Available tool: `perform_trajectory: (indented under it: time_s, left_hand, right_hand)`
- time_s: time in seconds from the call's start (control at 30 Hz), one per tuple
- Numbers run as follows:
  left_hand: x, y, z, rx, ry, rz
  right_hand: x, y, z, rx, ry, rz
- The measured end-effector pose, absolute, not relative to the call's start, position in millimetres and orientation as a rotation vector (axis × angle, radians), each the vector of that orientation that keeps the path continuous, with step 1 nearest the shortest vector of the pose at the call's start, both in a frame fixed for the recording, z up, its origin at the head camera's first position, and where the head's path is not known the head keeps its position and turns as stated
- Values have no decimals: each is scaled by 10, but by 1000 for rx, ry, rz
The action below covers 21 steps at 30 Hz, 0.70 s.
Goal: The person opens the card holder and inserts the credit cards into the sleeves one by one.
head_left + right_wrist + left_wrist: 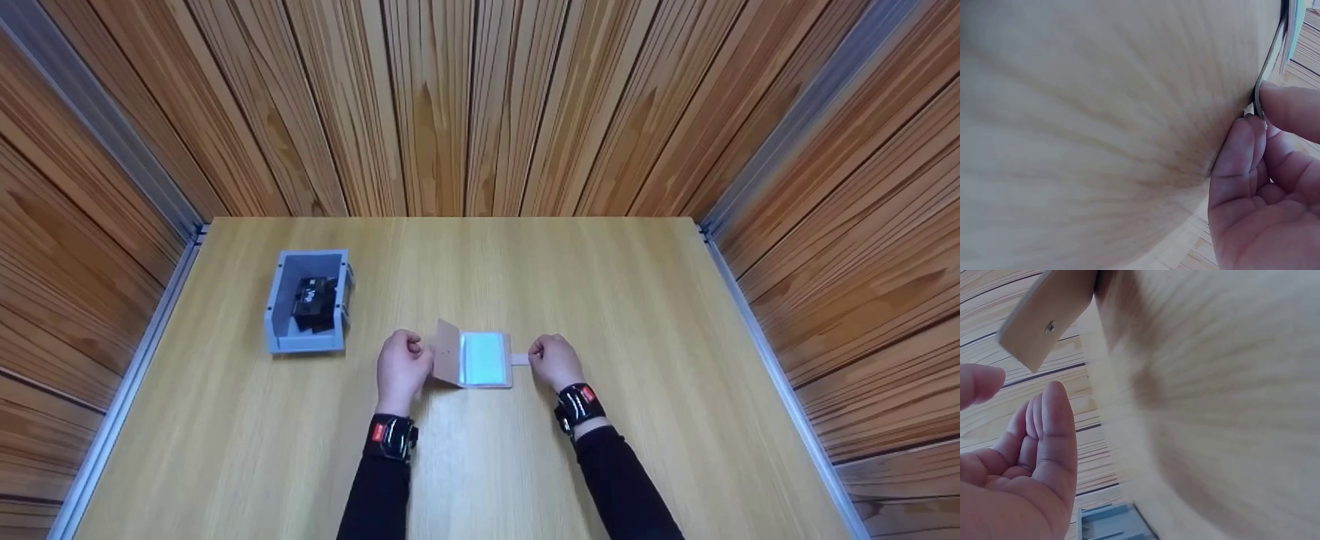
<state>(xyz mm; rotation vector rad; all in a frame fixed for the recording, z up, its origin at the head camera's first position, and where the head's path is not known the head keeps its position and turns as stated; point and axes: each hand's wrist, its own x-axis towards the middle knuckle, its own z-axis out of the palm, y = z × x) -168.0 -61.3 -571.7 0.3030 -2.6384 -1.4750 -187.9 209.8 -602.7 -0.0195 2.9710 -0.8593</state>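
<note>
A small card holder (pixel 484 360) lies spread on the table, its clear sleeves showing pale blue. Its pinkish-brown cover flap (pixel 448 352) stands raised and tilted at the left; a metal snap (pixel 1050 327) shows on it in the left wrist view. My left hand (pixel 405 367) is beside that flap, with a gap between thumb and bent fingers and nothing held there. At the other side, my right hand (pixel 556 361) pinches the end of the holder's narrow strap (pixel 520 360) between thumb and fingers, low over the table.
Back left on the wooden table (pixel 600 285) stands a grey-blue bin (pixel 306 346) with black boxes (pixel 314 302) inside. Wood-plank walls (pixel 442 112) with metal rails (pixel 142 330) enclose the back and both sides.
</note>
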Motion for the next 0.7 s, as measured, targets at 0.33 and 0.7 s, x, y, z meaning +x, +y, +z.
perform_trajectory:
  time_s: [0.33, 0.7]
  left_hand:
    - [-1728, -713, -5679, 327, -2657, -1449]
    - [-1855, -1124, -5502, 351, -2554, -1347]
  right_hand:
    - [-1871, 2101, -6037, -12, 2967, -882]
    - [-1860, 2096, -6008, -31, 2989, -893]
